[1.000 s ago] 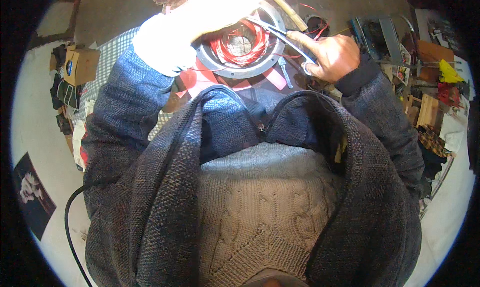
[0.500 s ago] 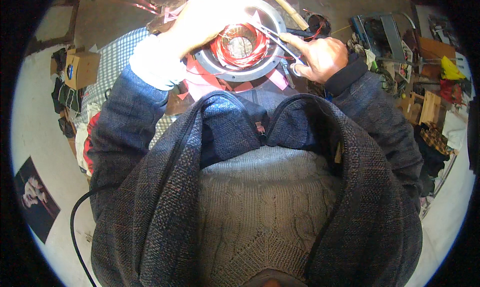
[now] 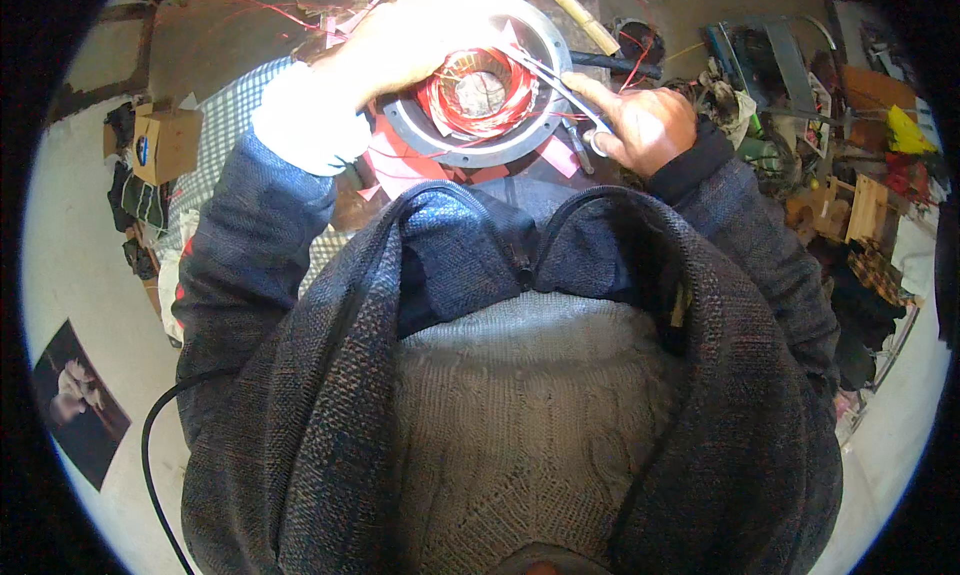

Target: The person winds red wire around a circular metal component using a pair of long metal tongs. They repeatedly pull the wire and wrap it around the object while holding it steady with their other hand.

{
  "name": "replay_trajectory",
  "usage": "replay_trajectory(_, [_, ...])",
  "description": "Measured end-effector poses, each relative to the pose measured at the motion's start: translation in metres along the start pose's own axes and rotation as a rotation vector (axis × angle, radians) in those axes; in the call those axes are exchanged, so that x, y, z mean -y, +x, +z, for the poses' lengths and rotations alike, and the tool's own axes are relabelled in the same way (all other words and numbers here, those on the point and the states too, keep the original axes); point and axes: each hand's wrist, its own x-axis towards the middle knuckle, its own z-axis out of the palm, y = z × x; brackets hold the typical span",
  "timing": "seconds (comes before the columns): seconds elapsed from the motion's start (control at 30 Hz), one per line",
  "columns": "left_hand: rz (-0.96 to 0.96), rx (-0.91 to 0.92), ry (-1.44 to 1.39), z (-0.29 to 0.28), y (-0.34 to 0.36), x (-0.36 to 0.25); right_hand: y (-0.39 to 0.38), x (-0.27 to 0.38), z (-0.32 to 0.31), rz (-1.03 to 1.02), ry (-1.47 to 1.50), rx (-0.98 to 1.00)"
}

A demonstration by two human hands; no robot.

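Note:
A motor stator [image 3: 475, 158], a round grey metal housing with bolt holes in its rim, lies ahead of me. Red copper winding [image 3: 518, 110] rings its open centre. My right hand [image 3: 652, 125] grips a pair of scissors [image 3: 560, 87], whose blades reach over the right side of the housing towards a pointed pink slip at the winding's far edge. Over the stator's far left side rests my left hand [image 3: 385, 57]; bright glare washes out its fingers, so their hold cannot be made out.
Pink insulation paper [image 3: 392, 160] lies under and around the stator. A slim tool [image 3: 577, 147] is beside its right rim. Beyond are a wooden stick [image 3: 575, 17] and loose red wire [image 3: 640, 60]. A cardboard box [image 3: 167, 145] stands left on checked cloth; clutter fills the right side.
My left hand has shifted slightly left and lower. The scissors stay over the right rim in my right hand, almost unmoved. The view has tilted a little.

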Motion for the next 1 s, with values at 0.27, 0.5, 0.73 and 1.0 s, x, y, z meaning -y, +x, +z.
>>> replay_trajectory(0.27, [-0.127, 0.052, -0.171, 0.001, -0.001, 0.016, 0.006, -0.012, 0.007, -0.054, -0.002, -0.055])
replay_trajectory(0.5, [-0.120, 0.021, 0.074, 0.006, -0.005, 0.020, 0.017, -0.015, 0.005, 0.008, 0.036, 0.098])
replay_trajectory(0.73, [-0.228, -0.077, -0.356, 0.008, 0.005, 0.006, 0.047, -0.029, -0.019, -0.049, 0.088, 0.224])
replay_trajectory(1.0, [-0.263, -0.022, -0.969, 0.007, 0.020, -0.014, 0.095, -0.035, -0.049, 0.028, 0.075, 0.511])
